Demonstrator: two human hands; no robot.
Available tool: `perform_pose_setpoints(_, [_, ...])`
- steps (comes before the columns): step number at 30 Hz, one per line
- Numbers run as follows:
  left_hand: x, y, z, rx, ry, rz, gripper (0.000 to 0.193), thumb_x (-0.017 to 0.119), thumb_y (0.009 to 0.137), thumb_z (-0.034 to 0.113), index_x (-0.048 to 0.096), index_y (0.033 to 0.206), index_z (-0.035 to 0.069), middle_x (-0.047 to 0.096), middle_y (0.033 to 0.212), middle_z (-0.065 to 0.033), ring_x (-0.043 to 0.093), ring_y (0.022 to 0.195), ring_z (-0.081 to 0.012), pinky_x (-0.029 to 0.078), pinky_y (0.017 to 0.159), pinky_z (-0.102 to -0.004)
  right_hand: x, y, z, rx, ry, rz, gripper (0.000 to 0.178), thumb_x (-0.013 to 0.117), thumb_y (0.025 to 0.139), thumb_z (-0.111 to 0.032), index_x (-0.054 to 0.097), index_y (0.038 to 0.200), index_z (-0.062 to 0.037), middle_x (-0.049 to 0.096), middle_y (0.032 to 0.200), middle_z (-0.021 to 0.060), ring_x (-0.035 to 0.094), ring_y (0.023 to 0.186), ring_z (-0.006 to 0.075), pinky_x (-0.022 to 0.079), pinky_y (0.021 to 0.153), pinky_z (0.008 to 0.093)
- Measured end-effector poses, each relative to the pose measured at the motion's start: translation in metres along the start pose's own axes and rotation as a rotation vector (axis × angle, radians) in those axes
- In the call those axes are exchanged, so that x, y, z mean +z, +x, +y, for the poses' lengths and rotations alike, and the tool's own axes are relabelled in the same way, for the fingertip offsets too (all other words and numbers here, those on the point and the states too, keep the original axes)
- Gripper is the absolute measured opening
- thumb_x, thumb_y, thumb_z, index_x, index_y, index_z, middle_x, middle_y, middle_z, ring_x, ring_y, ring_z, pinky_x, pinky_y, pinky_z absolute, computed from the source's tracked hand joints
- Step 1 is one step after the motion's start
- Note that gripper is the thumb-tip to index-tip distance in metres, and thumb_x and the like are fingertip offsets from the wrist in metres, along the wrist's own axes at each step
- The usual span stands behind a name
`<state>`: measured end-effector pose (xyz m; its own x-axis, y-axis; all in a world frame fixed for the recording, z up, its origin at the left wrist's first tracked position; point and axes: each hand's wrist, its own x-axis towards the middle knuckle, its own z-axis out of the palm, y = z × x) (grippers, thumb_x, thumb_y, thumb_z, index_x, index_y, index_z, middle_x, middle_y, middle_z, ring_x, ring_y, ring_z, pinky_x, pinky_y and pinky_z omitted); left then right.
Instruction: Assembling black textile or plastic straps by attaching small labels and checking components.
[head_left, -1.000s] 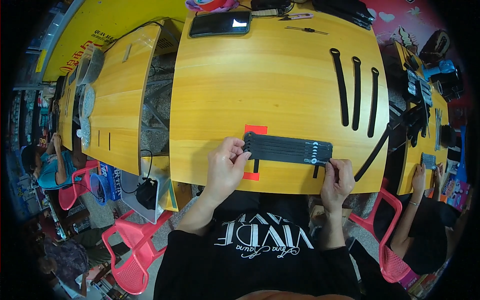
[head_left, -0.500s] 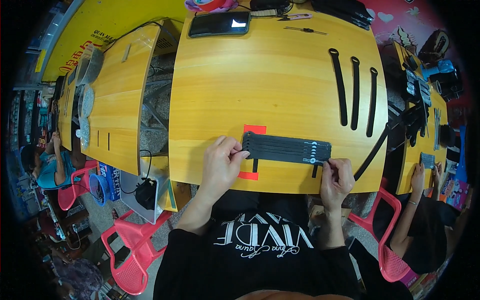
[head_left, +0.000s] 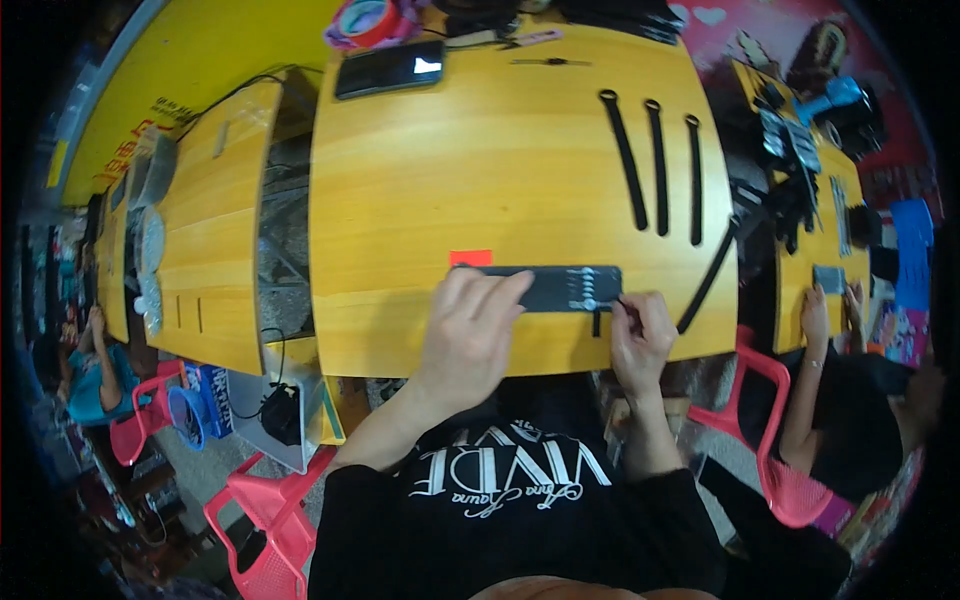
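A flat row of black straps [head_left: 550, 290], with white markings toward its right end, lies near the table's front edge. My left hand [head_left: 472, 335] covers the row's left end, its fingers bent over the straps and thumb beneath them. At the lower right corner, my right hand [head_left: 643, 338] pinches the row's edge between thumb and fingers. A narrow black strip [head_left: 597, 324] sticks out below the row. Red tape [head_left: 471, 257] shows on the table just above the left end. The straps' left tips are hidden by my hand.
Three black straps with looped heads [head_left: 657, 170] lie farther right, and a longer black strap [head_left: 708, 280] crosses the right edge. A phone [head_left: 390, 70], a red ring [head_left: 367, 22] and a pink-handled tool [head_left: 537, 40] lie at the back. Pink chairs [head_left: 270, 515] and co-workers are at both sides.
My left hand has moved from the row's left edge onto the straps, hiding that end. My right hand stays at the right corner. The whole view has shifted a little.
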<state>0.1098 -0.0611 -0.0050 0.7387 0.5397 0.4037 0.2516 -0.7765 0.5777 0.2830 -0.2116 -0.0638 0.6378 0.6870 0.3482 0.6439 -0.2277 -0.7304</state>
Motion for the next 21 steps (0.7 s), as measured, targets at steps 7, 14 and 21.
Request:
perform_pose_setpoints(7, [0.072, 0.015, 0.005, 0.161, -0.281, -0.296, 0.059, 0.060, 0.082, -0.004, 0.044, 0.138, 0.002, 0.068, 0.116, -0.0085, 0.051, 0.112, -0.0302, 0.036, 0.093, -0.0429, 0.001, -0.004, -0.001, 0.210, 0.182, 0.002, 0.015, 0.064, 0.079, 0.011, 0.061, 0.090, 0.0006, 0.056, 0.077, 0.0058, 0.054, 0.059, 0.0107, 0.043, 0.053, 0.0242])
perform_pose_setpoints(14, [0.090, 0.015, 0.009, 0.121, -0.204, -0.424, 0.069, 0.059, 0.077, -0.002, 0.036, 0.142, 0.002, 0.064, 0.122, -0.0073, 0.049, 0.116, -0.0308, 0.032, 0.098, -0.0459, 0.005, -0.010, 0.005, 0.203, 0.137, 0.037, 0.021, 0.063, 0.081, 0.012, 0.057, 0.098, -0.0001, 0.057, 0.080, 0.0020, 0.049, 0.061, 0.0047, 0.039, 0.053, 0.0198])
perform_pose_setpoints(21, [0.087, 0.020, 0.007, 0.112, -0.155, -0.473, 0.077, 0.065, 0.070, 0.003, 0.036, 0.141, 0.001, 0.063, 0.124, -0.0063, 0.046, 0.122, -0.0327, 0.028, 0.101, -0.0514, 0.003, -0.013, 0.011, -0.197, 0.146, -0.017, 0.026, 0.062, 0.070, 0.015, 0.054, 0.089, -0.0016, 0.060, 0.079, 0.0141, 0.061, 0.063, 0.0292, 0.046, 0.052, 0.0340])
